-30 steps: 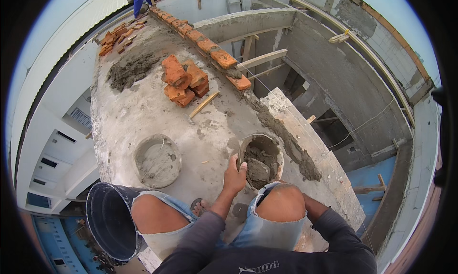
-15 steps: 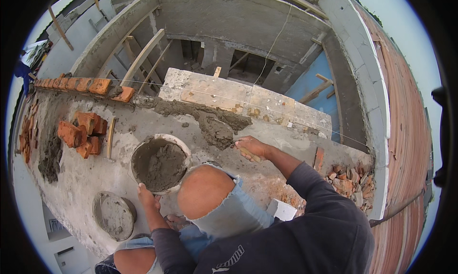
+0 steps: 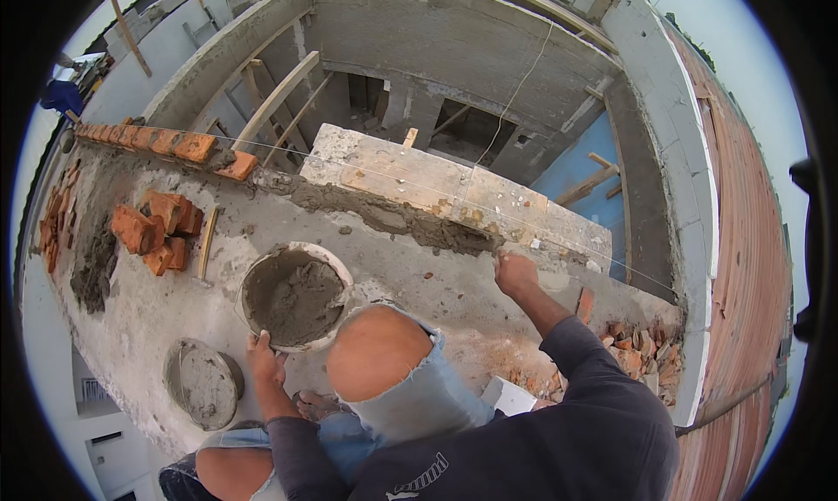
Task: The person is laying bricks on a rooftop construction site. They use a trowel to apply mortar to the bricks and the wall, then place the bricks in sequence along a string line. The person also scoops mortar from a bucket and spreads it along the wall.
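Note:
My left hand [image 3: 264, 361] grips the near rim of a bucket [image 3: 343, 272] with grey mortar [image 3: 305, 302] inside. My right hand [image 3: 517, 274] is closed at the right end of a mortar strip [image 3: 419, 226]. The trowel in it is mostly hidden by the fingers; its wooden handle shows in the earlier view. The strip runs along the near side of a pale ledge [image 3: 393, 169], below a taut string. At its left, a course of orange bricks [image 3: 194, 147] is laid in a row.
A second bucket [image 3: 234, 374] with mortar stands at the lower left. Stacked bricks [image 3: 161, 230] and a hammer-like wooden-handled tool [image 3: 209, 242] lie left. Broken bricks [image 3: 646, 348] are piled right. Beyond the ledge is a deep drop. Another person [image 3: 63, 98] is far left.
My right hand has moved right and slightly forward with the trowel. The mortar heap is now spread in a longer strip to the right. My left hand stays at the bucket rim.

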{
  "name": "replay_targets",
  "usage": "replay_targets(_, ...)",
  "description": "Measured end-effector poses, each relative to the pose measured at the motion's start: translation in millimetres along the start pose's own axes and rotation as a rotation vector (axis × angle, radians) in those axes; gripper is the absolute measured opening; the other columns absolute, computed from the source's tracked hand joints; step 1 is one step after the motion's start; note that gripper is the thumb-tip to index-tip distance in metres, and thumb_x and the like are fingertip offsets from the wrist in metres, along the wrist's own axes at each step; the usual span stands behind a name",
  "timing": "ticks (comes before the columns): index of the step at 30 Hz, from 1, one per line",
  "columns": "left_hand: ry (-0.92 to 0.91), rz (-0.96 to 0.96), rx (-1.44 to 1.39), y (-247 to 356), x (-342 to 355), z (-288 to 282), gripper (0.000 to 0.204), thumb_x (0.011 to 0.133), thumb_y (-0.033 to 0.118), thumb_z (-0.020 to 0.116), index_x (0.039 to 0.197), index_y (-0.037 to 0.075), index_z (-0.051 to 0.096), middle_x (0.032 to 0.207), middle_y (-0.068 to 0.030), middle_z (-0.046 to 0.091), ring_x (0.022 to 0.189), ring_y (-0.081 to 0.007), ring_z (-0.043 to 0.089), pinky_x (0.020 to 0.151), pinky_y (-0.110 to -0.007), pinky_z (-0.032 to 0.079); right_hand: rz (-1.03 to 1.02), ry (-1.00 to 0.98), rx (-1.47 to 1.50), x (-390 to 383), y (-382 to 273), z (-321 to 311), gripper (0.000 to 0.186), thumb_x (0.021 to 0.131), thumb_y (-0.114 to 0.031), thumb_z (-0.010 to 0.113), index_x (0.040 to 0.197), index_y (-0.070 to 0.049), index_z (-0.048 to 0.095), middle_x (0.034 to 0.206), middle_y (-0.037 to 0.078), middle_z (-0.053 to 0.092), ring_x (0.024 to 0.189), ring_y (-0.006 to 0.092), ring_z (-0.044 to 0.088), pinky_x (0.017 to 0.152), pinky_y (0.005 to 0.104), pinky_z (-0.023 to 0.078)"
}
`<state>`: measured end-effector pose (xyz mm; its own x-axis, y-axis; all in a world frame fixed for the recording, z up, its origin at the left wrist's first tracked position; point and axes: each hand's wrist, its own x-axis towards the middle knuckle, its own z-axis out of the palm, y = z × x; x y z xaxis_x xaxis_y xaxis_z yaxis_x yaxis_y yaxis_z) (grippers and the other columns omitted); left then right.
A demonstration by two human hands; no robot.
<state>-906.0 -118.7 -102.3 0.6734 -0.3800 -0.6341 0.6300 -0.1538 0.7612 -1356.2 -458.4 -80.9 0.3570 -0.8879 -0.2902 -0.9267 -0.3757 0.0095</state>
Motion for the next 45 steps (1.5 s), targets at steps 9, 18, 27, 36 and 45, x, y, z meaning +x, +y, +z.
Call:
replay_targets(9,-0.254,0.378,0.32,1,-46,96,0.049,0.094,0.007,0.064,0.14,0.004,0.046,0.136,-0.0191,0.058,0.117,-0.0317,0.063,0.093,-0.04,0.055,-0.694,-0.084,-0.013,11,-197,-70,0.028,0.096,-0.023,0.056,0.114,-0.003,0.065,0.096,0.021,0.074,0.087,0.0407,0.072,0.075,0.052,0.058)
replay_targets(18,-0.113,0.599,0.569,-6,-58,107,0.056,0.091,0.011,0.069,0.14,-0.006,0.049,0.143,-0.0313,0.054,0.138,-0.0429,0.05,0.115,-0.043,0.039,-0.892,-0.31,0.305,27,-206,-58,0.033,0.094,-0.021,0.057,0.114,0.003,0.067,0.108,0.029,0.071,0.104,0.0456,0.069,0.091,0.0513,0.054)
replay_targets(27,-0.155,0.682,0.518,-1,-52,92,0.051,0.091,0.013,0.069,0.138,-0.002,0.054,0.138,-0.0286,0.059,0.132,-0.0413,0.055,0.112,-0.043,0.042,-0.577,-0.157,-0.092,36,-198,-41,0.051,0.103,-0.036,0.05,0.14,-0.001,0.05,0.103,0.03,0.07,0.093,0.048,0.068,0.083,0.0565,0.054)
replay_targets(36,-0.1,0.584,0.48,-8,-42,106,0.045,0.097,0.01,0.066,0.139,0.003,0.052,0.125,-0.0147,0.067,0.115,-0.0226,0.063,0.1,-0.036,0.048,-0.606,-1.016,1.028,-10,-196,22,0.038,0.107,-0.032,0.055,0.131,-0.003,0.064,0.126,0.005,0.066,0.114,0.0124,0.059,0.098,0.0337,0.05)
replay_targets(45,-0.261,0.356,0.262,4,-46,80,0.047,0.106,0.014,0.053,0.15,0.011,0.038,0.137,-0.0097,0.057,0.114,-0.0206,0.061,0.074,-0.035,0.058,-0.452,-0.845,1.262,-41,-162,23,0.039,0.107,-0.035,0.054,0.133,-0.006,0.06,0.099,0.005,0.067,0.084,0.0111,0.064,0.074,0.0311,0.055)
